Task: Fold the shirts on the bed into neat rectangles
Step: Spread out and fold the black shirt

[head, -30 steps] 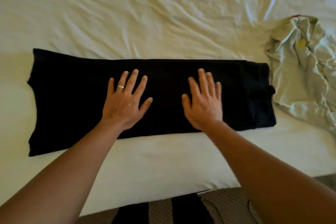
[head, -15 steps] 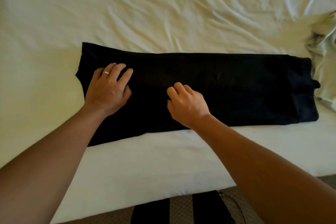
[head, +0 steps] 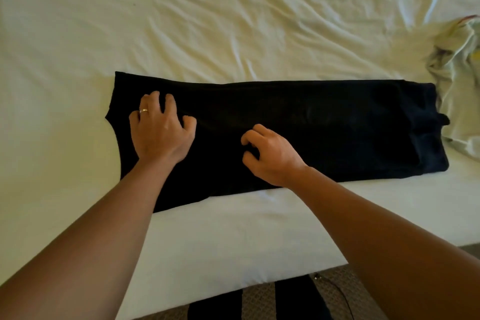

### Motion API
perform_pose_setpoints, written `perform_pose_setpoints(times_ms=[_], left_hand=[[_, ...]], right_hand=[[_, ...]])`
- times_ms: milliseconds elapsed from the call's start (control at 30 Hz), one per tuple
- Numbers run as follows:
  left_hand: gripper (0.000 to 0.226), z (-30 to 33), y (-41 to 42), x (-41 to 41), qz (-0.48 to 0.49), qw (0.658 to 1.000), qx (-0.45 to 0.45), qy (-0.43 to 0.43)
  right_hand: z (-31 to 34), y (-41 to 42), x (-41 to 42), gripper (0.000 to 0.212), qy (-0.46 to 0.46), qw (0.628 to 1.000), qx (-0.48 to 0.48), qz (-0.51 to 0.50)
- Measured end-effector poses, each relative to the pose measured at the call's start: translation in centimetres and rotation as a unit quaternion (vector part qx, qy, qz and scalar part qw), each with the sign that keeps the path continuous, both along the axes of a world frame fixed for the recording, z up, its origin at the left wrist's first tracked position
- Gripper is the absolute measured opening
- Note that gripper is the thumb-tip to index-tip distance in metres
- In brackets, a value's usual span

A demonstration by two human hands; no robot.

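I see a long black shirt folded into a narrow strip (head: 298, 132) lying flat across the near part of the bed's wrinkled cream sheet (head: 207, 21), its long sides running left to right, its left end flaring wider toward the near edge. The left hand (head: 161, 132) rests on the left end of the strip, palm down, fingers bent and digging into the cloth; a plain gold ring (head: 143, 111) shows on one finger. I read that hand as gripping the black fabric, with the thumb hooked into a small ridge of cloth beside it. The right hand (head: 270, 153) sits on the strip near its middle, close to the near long edge, knuckles raised, fingers curled under; it looks to pinch the fabric, though the fingertips are hidden against the dark cloth and I cannot confirm how much is gathered. The two hands are near each other but apart. At the right end the strip shows stacked layers and a small tab of cloth poking out. Just beyond that end, touching or nearly touching it, lies a crumpled pale green shirt with coloured print (head: 462, 86), partly cut by the frame edge. Below the mattress edge I see patterned carpet (head: 337, 291) and a thin dark cable (head: 337, 291).
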State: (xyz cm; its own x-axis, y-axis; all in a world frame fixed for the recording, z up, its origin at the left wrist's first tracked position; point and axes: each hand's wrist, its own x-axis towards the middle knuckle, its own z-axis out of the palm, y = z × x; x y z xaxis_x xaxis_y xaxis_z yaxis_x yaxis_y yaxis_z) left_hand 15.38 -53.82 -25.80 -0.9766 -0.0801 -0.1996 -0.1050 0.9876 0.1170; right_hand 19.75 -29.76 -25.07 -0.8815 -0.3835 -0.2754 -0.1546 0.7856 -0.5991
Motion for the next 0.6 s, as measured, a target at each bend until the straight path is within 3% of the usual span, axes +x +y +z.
perform_pose_setpoints(times_ms=[100, 200, 367, 467, 600], left_hand=[[0.063, 0.3, 4.2, 0.8, -0.047, 0.998, 0.006, 0.029], [0.064, 0.4, 10.0, 1.9, -0.101, 0.994, 0.033, 0.026], [0.072, -1.6, 15.9, 3.3, -0.070, 0.995, 0.024, -0.059], [0.075, -2.8, 15.4, 3.6, -0.082, 0.995, -0.015, -0.047], [0.075, -2.6, 16.1, 3.6, -0.069, 0.995, -0.046, -0.062]], right_hand=[[0.7, 1.5, -0.6, 0.019, 0.065, 0.989, -0.077, -0.104], [0.5, 4.9, -1.2, 0.027, 0.186, 0.971, 0.015, -0.150], [-1.3, 15.5, -0.7, 0.066, 0.022, 0.954, 0.280, -0.100], [-1.7, 22.2, 0.5, 0.072, 0.013, 0.941, 0.330, -0.078], [-0.6, 24.6, 0.3, 0.069, 0.020, 0.940, 0.335, -0.062]])
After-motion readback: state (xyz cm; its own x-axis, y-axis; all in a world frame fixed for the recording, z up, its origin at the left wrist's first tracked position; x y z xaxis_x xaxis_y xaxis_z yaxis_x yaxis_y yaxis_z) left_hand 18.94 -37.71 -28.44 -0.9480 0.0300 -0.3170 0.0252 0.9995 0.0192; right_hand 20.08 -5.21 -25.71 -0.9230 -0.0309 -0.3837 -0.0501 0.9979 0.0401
